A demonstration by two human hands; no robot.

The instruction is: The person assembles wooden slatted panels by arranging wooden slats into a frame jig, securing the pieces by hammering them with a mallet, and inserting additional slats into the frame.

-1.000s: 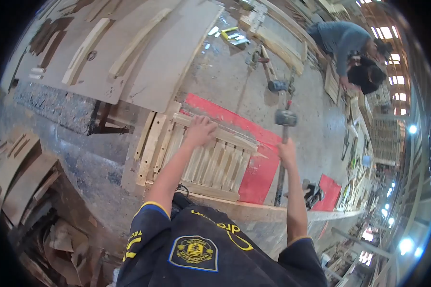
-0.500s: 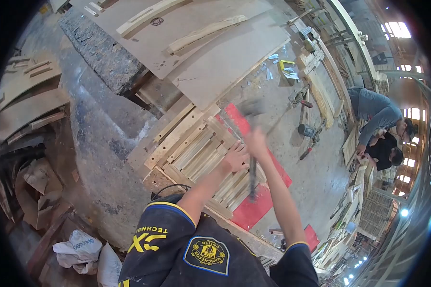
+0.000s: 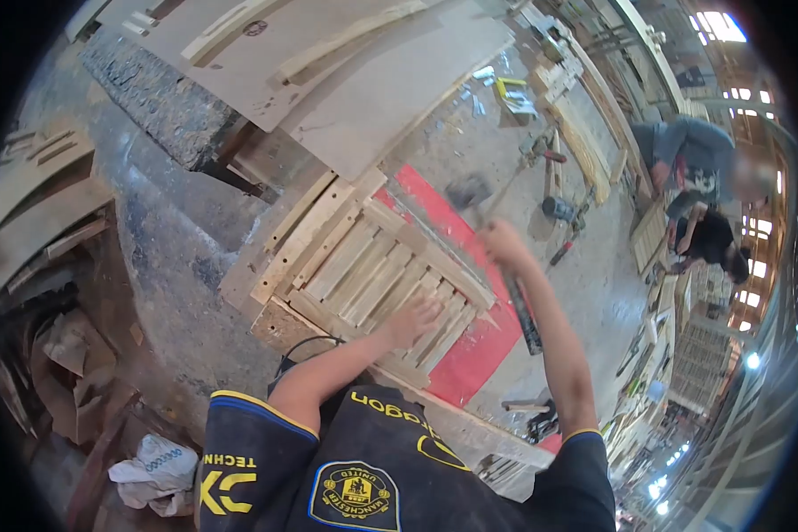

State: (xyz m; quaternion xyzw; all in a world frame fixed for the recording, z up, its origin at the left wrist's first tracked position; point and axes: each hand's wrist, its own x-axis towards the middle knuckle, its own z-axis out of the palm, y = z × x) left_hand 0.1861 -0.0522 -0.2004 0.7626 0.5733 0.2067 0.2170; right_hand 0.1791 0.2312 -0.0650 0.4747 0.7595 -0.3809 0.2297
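Note:
My right hand (image 3: 504,244) grips the handle of a mallet (image 3: 525,319), raised over the red board's side of the bench. The mallet's dark head is blurred by motion, above and left of my fist. My left hand (image 3: 414,321) lies with fingers spread on the slats of a wooden frame (image 3: 363,275). Several parallel slats sit between the frame's rails. Drilled wooden strips (image 3: 303,238) border the frame at its upper left. Beneath the lower right part of the frame lies a red board (image 3: 474,359), and another red strip (image 3: 439,208) runs along its far side.
A second mallet (image 3: 559,208) and clamps lie on the floor to the right. Large sheets (image 3: 363,106) with wooden strips stand beyond the frame, beside a rough concrete block (image 3: 155,97). Two people (image 3: 705,235) work at far right. White sacks (image 3: 155,474) lie lower left.
My right hand has moved right with the mallet, its handle swinging outward. My left hand has slid nearer to me along the slats. The view has shifted slightly.

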